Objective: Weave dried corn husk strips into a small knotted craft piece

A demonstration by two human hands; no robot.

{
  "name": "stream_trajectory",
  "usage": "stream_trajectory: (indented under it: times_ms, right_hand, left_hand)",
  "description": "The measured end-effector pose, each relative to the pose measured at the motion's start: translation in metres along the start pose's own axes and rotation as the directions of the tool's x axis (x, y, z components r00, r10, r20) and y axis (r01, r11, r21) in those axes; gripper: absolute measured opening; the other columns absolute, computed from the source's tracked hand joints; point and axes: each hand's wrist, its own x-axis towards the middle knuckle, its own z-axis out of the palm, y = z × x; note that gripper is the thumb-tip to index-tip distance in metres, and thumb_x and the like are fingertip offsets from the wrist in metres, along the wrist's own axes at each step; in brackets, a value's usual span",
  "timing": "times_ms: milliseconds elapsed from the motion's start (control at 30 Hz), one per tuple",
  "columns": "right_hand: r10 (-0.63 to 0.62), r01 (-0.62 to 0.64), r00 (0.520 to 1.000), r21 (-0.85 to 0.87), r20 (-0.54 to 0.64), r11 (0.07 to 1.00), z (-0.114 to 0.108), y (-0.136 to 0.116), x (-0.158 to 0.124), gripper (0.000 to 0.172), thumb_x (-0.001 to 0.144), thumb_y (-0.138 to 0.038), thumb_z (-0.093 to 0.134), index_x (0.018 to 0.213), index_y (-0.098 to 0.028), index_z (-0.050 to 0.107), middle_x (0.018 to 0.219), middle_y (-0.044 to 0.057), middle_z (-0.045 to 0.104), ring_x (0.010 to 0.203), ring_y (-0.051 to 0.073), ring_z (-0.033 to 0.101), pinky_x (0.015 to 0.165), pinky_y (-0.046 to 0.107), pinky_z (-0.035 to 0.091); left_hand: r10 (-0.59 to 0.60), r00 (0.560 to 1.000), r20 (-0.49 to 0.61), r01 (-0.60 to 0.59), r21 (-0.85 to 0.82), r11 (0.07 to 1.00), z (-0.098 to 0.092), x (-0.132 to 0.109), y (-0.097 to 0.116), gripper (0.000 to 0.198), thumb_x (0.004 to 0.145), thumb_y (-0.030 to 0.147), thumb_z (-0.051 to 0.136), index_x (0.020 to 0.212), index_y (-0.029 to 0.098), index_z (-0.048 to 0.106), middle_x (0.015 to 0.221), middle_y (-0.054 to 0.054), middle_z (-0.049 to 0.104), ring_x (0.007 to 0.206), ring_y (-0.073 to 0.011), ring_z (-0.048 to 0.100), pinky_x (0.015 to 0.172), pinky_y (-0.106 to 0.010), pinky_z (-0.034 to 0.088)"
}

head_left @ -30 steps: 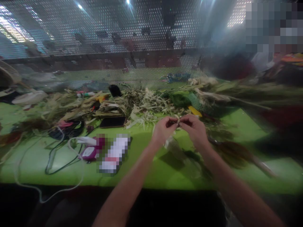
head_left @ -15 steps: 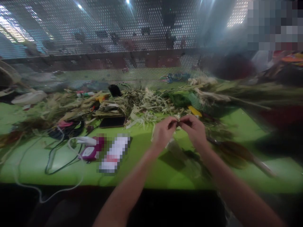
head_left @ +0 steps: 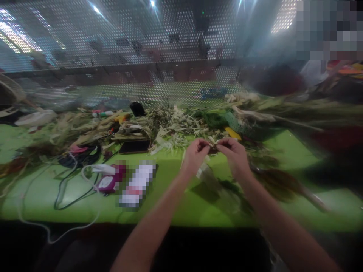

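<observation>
My left hand and my right hand meet above the green table. Thumbs and fingertips of both pinch a small pale piece of dried husk, which the fingers partly cover. Just behind them spreads a heap of dried husk strips, pale green to straw-coloured. Below and between my wrists lies a clear plastic strip or bag, blurred at its lower end. A yellow object shows beyond my right hand.
Left of my arms are a pixelated phone-like object, a dark phone, a magenta device and looping cables. A brown paddle-shaped thing with a handle lies right. A perforated screen stands behind.
My hands have drawn slightly apart, showing more of the small pale piece between the fingertips. Everything else on the table stays where it was.
</observation>
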Motion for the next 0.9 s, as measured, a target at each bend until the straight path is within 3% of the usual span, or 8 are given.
stream_trajectory:
  times_ms: [167,267,367,500,667,767,900]
  right_hand:
    - [-0.263,0.266,0.963,-0.31,0.055,0.913,0.0,-0.006,-0.005,0.002,0.079,-0.021,0.064,0.08,-0.02,0.066,0.084,0.003,0.062,0.075,0.018,0.057,0.07,0.031,0.048]
    - [-0.375,0.391,0.919,-0.374,0.117,0.841,0.001,-0.008,-0.008,0.008,0.081,-0.014,0.062,0.082,-0.021,0.066,0.087,0.004,0.063,0.082,0.019,0.059,0.075,0.033,0.049]
    - [-0.422,0.438,0.897,-0.39,0.132,0.81,0.003,-0.008,-0.008,0.009,0.083,-0.014,0.062,0.083,-0.021,0.068,0.09,0.005,0.063,0.085,0.02,0.059,0.078,0.034,0.049]
    - [-0.354,0.367,0.929,-0.355,0.103,0.86,0.0,-0.008,-0.006,0.006,0.085,-0.024,0.065,0.089,-0.022,0.069,0.093,0.005,0.064,0.081,0.019,0.059,0.074,0.033,0.05]
    - [-0.157,0.146,0.987,-0.222,-0.037,0.964,-0.006,-0.006,-0.002,0.019,0.081,-0.038,0.07,0.088,-0.021,0.064,0.08,0.001,0.061,0.066,0.015,0.052,0.062,0.028,0.044]
    - [-0.055,0.067,0.996,-0.203,0.067,0.977,-0.003,-0.004,-0.001,0.026,0.082,-0.045,0.068,0.077,-0.02,0.06,0.067,-0.002,0.054,0.061,0.014,0.047,0.055,0.026,0.038]
    - [-0.019,0.053,0.988,-0.223,0.155,0.973,0.002,-0.005,-0.003,0.029,0.082,-0.045,0.066,0.07,-0.02,0.057,0.062,-0.003,0.048,0.059,0.013,0.042,0.054,0.026,0.033]
  left_hand:
    - [-0.072,0.994,0.079,0.075,-0.026,0.997,-0.002,0.0,0.006,0.022,0.082,0.035,0.067,0.092,0.017,0.058,0.083,-0.001,0.063,0.078,-0.0123,0.061,0.076,-0.027,0.051]
    - [-0.072,0.99,0.121,0.068,0.038,0.997,-0.004,0.0,0.008,0.034,0.079,0.043,0.072,0.095,0.017,0.056,0.085,-0.003,0.064,0.079,-0.0136,0.062,0.074,-0.027,0.051]
    - [-0.073,0.986,0.151,0.068,0.042,0.997,-0.006,0.001,0.01,0.035,0.082,0.047,0.068,0.09,0.016,0.056,0.083,-0.003,0.063,0.073,-0.0124,0.062,0.07,-0.027,0.052]
    - [-0.114,0.979,0.167,0.124,-0.055,0.991,-0.006,0.004,0.013,0.034,0.08,0.045,0.07,0.085,0.014,0.058,0.076,-0.002,0.063,0.067,-0.0115,0.062,0.067,-0.027,0.053]
    - [-0.144,0.988,0.06,0.152,-0.183,0.971,-0.007,0.006,0.016,0.034,0.075,0.041,0.075,0.086,0.015,0.057,0.075,0.001,0.064,0.061,-0.0098,0.064,0.072,-0.028,0.055]
    - [-0.134,0.991,0.009,0.133,-0.19,0.973,-0.006,0.005,0.016,0.03,0.076,0.039,0.074,0.086,0.016,0.057,0.078,0.001,0.064,0.064,-0.0099,0.064,0.074,-0.028,0.056]
    - [-0.112,0.994,-0.005,0.109,-0.194,0.975,-0.005,0.005,0.015,0.027,0.076,0.035,0.074,0.087,0.016,0.059,0.081,0.001,0.065,0.069,-0.0103,0.064,0.076,-0.028,0.056]
